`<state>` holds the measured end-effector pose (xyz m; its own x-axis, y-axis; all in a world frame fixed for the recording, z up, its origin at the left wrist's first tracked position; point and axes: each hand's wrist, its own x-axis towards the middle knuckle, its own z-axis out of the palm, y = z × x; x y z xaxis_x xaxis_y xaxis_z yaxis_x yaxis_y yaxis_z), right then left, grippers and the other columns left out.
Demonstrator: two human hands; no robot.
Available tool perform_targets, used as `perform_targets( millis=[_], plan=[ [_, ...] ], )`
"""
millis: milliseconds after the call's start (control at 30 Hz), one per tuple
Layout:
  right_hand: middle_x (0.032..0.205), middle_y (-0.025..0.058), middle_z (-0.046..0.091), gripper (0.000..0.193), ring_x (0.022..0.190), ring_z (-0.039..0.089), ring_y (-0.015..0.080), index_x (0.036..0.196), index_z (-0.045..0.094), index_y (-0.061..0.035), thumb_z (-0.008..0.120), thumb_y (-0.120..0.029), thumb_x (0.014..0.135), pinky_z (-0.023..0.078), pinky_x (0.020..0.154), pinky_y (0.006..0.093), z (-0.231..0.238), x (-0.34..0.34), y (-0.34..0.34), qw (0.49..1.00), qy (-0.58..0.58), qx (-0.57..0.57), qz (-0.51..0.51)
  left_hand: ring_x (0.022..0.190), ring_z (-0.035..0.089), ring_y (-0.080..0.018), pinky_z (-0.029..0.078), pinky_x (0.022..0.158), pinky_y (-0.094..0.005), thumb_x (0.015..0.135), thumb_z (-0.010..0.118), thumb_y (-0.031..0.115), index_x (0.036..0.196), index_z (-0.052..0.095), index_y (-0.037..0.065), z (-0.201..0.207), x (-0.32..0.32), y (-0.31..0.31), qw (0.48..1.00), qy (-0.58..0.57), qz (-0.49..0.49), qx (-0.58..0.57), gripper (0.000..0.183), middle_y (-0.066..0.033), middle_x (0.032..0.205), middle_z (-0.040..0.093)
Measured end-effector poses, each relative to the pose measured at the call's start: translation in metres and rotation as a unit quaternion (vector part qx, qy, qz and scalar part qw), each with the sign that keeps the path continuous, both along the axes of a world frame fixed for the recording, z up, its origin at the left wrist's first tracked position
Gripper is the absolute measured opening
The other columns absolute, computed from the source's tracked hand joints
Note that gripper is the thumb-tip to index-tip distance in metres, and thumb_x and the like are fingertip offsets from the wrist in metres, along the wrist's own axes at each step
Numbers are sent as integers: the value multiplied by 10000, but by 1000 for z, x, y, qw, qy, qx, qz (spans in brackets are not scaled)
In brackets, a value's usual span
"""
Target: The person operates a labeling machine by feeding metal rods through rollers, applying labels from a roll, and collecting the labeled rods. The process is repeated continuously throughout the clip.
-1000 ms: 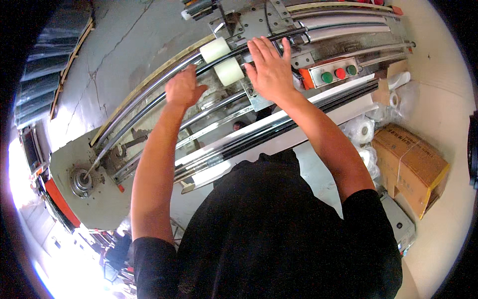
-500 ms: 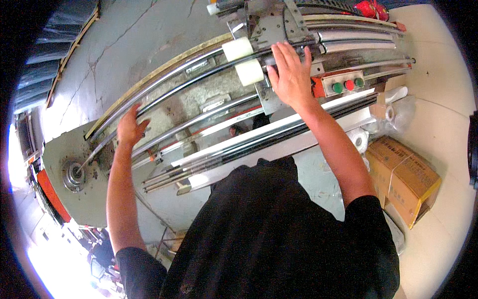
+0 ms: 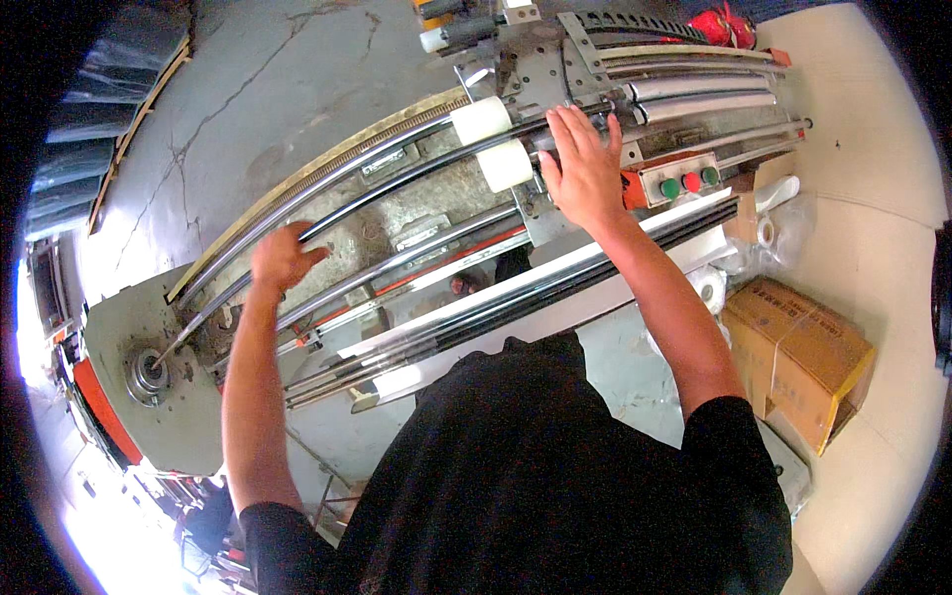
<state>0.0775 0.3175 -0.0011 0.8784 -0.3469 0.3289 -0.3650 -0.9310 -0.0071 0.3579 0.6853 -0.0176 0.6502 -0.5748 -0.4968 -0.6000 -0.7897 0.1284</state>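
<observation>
My left hand (image 3: pixel 285 256) is curled over a long dark metal rod (image 3: pixel 372 188), its thumb sticking out to the right. The rod's thin left end points into a round metal chuck (image 3: pixel 149 377) on the machine's grey end housing (image 3: pixel 178 426). To the right, the rod runs between two white rollers (image 3: pixel 481 120) on the metal carriage (image 3: pixel 540 74). My right hand (image 3: pixel 585 164) lies flat on the rod just right of the rollers, fingers stretched and somewhat spread. What lies under its palm is hidden.
A control box (image 3: pixel 679 181) with green and red buttons sits right of my right hand. Long strips and bars (image 3: pixel 535 283) lie along the machine's near side. A cardboard box (image 3: pixel 793 357), plastic-wrapped rolls (image 3: pixel 712 290) and a red bundle (image 3: pixel 722 27) are to the right.
My left hand has moved slightly right along the rod, and its fingers have curled in more. My right hand stays flat by the rollers. The view has shifted a little.
</observation>
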Motion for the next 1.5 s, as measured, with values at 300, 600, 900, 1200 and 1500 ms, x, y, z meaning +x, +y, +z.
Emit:
perform_targets(
  millis=[300,600,900,1200,1500],
  plan=[
    [1450,118,525,580,1409,459,264,1454,494,-53,670,-261,942,178,1217,579,8,3,4,1000,-6,3,27,1060,707,-332,561,910,-450,807,803,370,1260,539,64,26,-95,-165,984,-57,-100,-139,607,-164,1134,709],
    [1475,124,512,588,1416,453,286,1452,490,-45,680,-252,935,196,1206,593,11,2,2,999,7,14,34,1037,701,-370,576,864,-474,806,813,304,1188,547,92,11,-100,-172,990,-35,-37,-132,511,-173,1093,710],
    [1476,168,509,623,1419,440,321,1440,490,-3,649,-298,915,177,1194,633,14,3,5,998,-11,35,57,1042,687,-372,548,894,-487,796,825,289,1168,674,135,-2,-41,-6,984,-103,54,-134,430,-145,1101,723],
    [1480,157,514,618,1437,425,303,1438,506,-6,641,-303,913,146,1208,632,14,0,-1,997,3,66,50,1196,599,-371,489,999,-462,754,841,329,1038,710,72,-52,42,172,976,-142,157,-44,405,-161,1068,709],
    [1397,154,580,557,1397,469,311,1382,556,-27,663,-347,939,161,1189,630,21,17,-28,983,6,175,60,948,710,-357,555,860,-464,742,838,385,1074,757,127,-35,14,101,978,-70,195,-33,429,-140,964,755]
  ],
)
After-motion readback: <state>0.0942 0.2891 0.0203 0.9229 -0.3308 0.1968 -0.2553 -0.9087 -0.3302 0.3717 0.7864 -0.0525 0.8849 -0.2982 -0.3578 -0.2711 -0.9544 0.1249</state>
